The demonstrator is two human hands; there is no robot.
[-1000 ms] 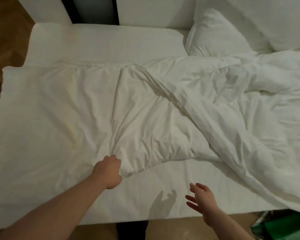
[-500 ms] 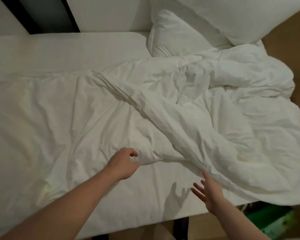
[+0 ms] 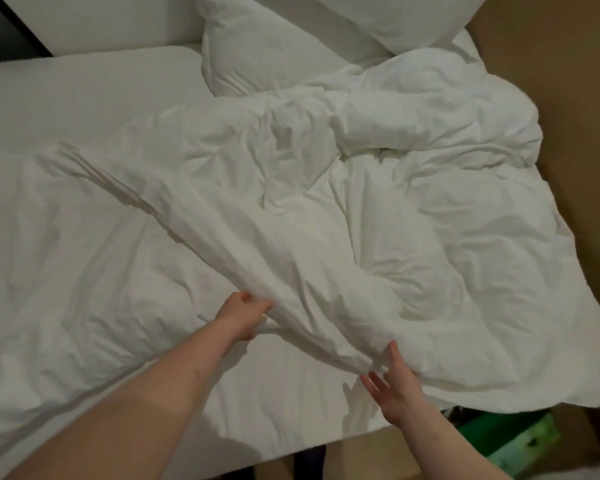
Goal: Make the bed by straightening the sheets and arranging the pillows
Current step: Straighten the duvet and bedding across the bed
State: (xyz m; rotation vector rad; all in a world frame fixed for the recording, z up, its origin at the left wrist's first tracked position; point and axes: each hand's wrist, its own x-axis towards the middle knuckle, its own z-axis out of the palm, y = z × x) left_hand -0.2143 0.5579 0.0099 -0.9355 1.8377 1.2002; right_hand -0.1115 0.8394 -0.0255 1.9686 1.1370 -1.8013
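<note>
Head view, looking down the person's arms: nearest are the two forearms reaching onto the bed, with the duvet [image 3: 326, 237] as the landmark. At the duvet's near folded edge, the left hand [image 3: 239, 315] has its fingers curled around the thick diagonal fold, gripping it. The right hand [image 3: 392, 386] sits at the same edge further toward the duvet's near right corner, thumb up against the cloth and fingers spread beneath; whether it has actually closed on the fabric cannot be told. Under the duvet's near edge a strip of bare fitted sheet [image 3: 284, 403] shows, fairly smooth. Left of the fold the duvet lies mostly flat with light creases; right of it the cover is heaped and rumpled, spilling over the bedside. Beyond the duvet's far edge, two pillows [image 3: 257, 53] lean askew against each other near the headboard, and more bare sheet lies to their left. By this showing the work is early: one side is spread, but the fold, the bunched right half and the pillows all remain to be dealt with.
</note>
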